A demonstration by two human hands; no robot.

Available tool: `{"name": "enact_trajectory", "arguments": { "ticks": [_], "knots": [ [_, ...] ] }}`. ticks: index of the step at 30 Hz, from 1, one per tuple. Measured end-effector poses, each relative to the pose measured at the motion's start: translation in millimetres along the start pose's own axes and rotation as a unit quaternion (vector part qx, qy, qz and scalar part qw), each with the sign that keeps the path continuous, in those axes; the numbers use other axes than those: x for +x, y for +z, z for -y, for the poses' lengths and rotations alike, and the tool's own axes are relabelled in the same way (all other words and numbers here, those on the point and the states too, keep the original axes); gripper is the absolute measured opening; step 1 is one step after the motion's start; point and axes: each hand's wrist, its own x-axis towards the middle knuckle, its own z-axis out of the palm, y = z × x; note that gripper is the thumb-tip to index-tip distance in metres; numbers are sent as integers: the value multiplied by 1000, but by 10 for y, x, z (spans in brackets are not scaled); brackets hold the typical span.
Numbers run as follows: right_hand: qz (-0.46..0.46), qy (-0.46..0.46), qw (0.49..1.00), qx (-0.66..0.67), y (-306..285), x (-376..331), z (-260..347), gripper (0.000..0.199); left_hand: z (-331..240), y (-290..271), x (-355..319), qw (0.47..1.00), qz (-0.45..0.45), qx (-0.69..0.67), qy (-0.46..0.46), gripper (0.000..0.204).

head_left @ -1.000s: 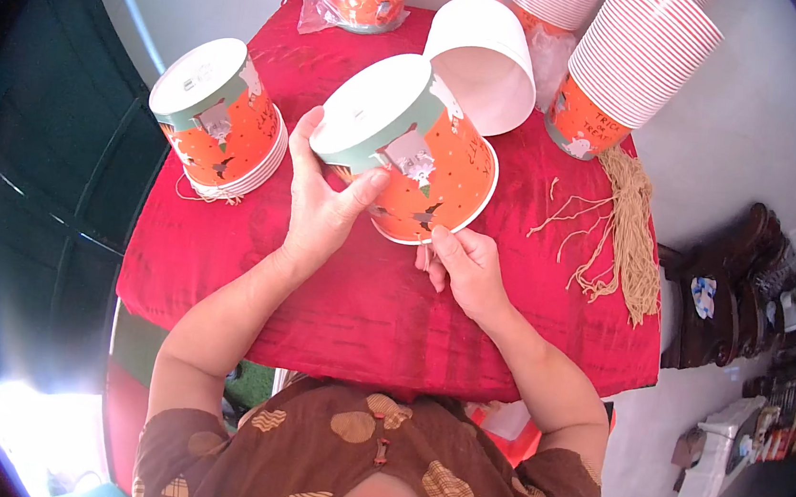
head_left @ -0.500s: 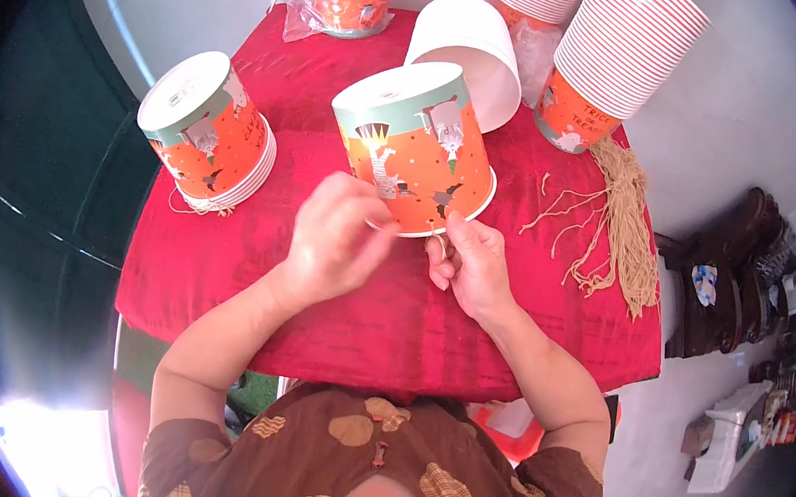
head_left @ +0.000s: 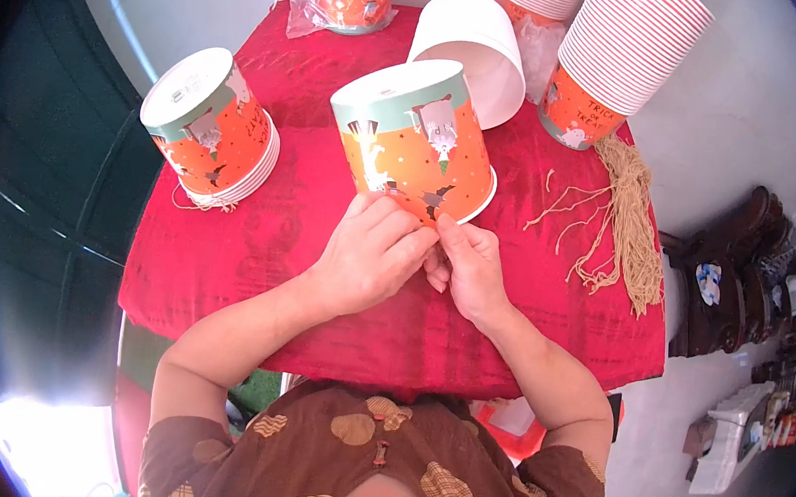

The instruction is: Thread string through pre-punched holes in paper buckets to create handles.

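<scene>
In front of me an orange paper bucket with a green band and Halloween figures is held upside down, tilted, its open rim toward me. My right hand pinches that rim, thumb on the outer wall and fingers curled beneath. My left hand is closed against the lower front of the bucket, its fingertips meeting the right thumb at the rim. Whatever lies between the left fingers is hidden. To the left stands a short stack of upside-down buckets with bits of twine at the bottom rim.
A bundle of tan twine hangs over the right side of the red-covered table. Behind the held bucket a white-lined bucket lies on its side. Tall nested bucket stacks stand at the back; some have clear plastic wrap.
My left hand has moved right and closed in at the rim, beside the right thumb. The bucket shifts hardly at all, and my right hand keeps its pinch.
</scene>
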Motion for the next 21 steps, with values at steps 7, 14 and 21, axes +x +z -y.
{"name": "enact_trajectory", "arguments": {
  "ticks": [7, 14, 21],
  "knots": [
    [62, 6, 997, 35, -85, 9, 12, 28, 45, -5, -25, 999, -28, -11, -14, 26],
    [67, -5, 997, -33, -56, 10, 60, 10, 75, -7, -56, 999, -27, -26, -31, 29],
    [63, 3, 998, -25, -19, 4, 86, 13, 73, 2, -51, 998, -22, -36, -39, 28]
  ]
}}
